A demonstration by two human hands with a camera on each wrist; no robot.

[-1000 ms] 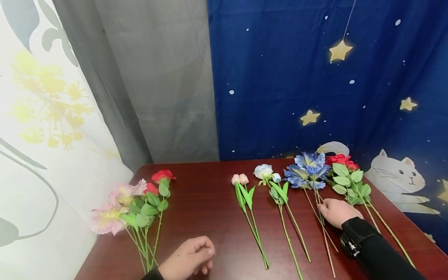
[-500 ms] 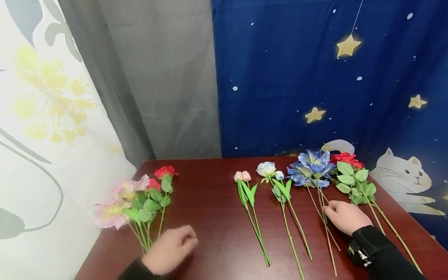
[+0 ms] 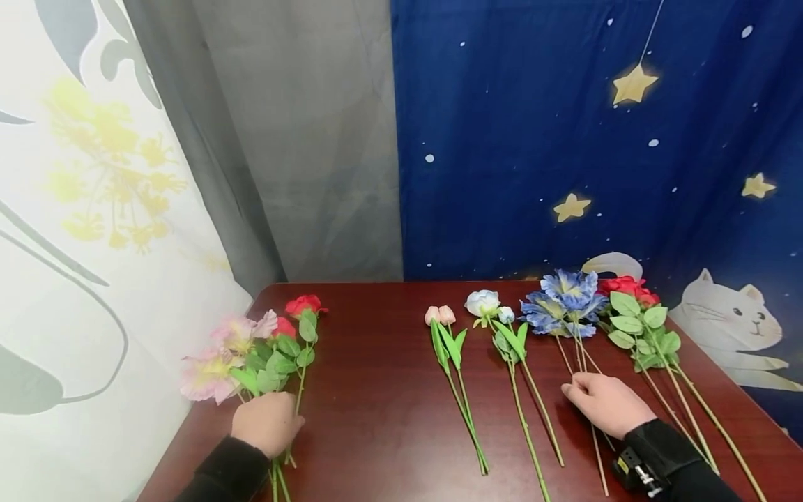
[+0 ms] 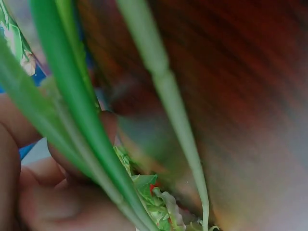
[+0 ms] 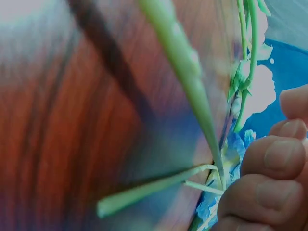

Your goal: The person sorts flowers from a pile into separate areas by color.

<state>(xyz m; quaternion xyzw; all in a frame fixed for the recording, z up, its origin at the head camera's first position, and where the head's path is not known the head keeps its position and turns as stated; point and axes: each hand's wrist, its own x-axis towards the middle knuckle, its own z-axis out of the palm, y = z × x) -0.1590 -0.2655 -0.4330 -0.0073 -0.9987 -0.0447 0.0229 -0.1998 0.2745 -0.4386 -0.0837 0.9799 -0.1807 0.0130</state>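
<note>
My left hand (image 3: 266, 423) grips the stems of the bunch at the table's left, fingers curled beside the green stems (image 4: 91, 120) in the left wrist view; one paler stem (image 4: 178, 110) runs apart. This bunch has pink ruffled flowers (image 3: 210, 373) and red roses (image 3: 305, 305). At the right, my right hand (image 3: 608, 401) pinches the thin stems of the blue ruffled flowers (image 3: 567, 293), which lie with their heads toward the back edge. The right wrist view shows curled fingertips (image 5: 274, 154) where the stems (image 5: 192, 86) converge.
On the dark red table (image 3: 370, 362), pink tulips (image 3: 439, 315) lie mid-table. A pale blue-white flower (image 3: 483, 305) with a small blue tulip (image 3: 505, 315) lies beside them. Red roses (image 3: 627, 287) with leafy stems are at the far right. Curtains (image 3: 320, 160) hang behind the table.
My left hand has moved left from the bare table onto the stems of the left bunch. My right hand has slid slightly down the blue flowers' stems. The head view has shifted a little.
</note>
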